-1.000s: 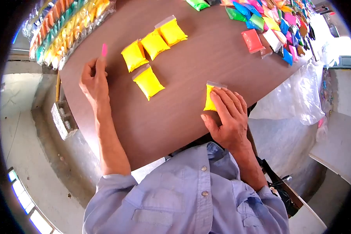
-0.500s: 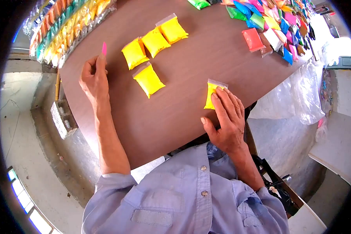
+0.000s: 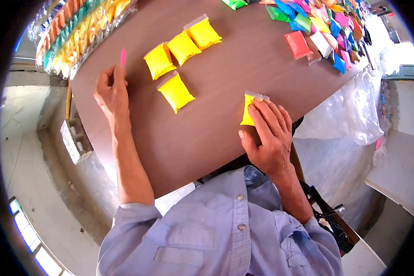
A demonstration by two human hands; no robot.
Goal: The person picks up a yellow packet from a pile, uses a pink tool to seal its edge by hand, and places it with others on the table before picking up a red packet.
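Reaches over a broad brown table (image 3: pixel 202 138), spread beneath both the left hand (image 3: pixel 112 94) and the right hand (image 3: pixel 270 140). Wears a blue-grey shirt (image 3: pixel 216 225), behind both hands. Has clear plastic sheeting (image 3: pixel 361 110) off the table edge, to the right of the right hand. Has orange, green and yellow strips (image 3: pixel 85 37) in clear plastic, ahead of the left hand and slightly to its left. Has a heap of small coloured packets (image 3: pixel 317 22) well ahead of the right hand and to its right, with a red packet (image 3: pixel 298 44) at the near side. Holds the left hand nearly closed, fingers curled. Lays the right hand, fingers fairly straight and thumb spread away to the left, partly over a yellow zip-top packet (image 3: pixel 247 112), without closing round it. Has four more yellow packets (image 3: pixel 184 47) to the right of the left hand: three in a slanting row somewhat ahead, one just nearer. Pinches a slim pink strip (image 3: pixel 123 56) by its lower end in the left fingertips, pointing ahead.
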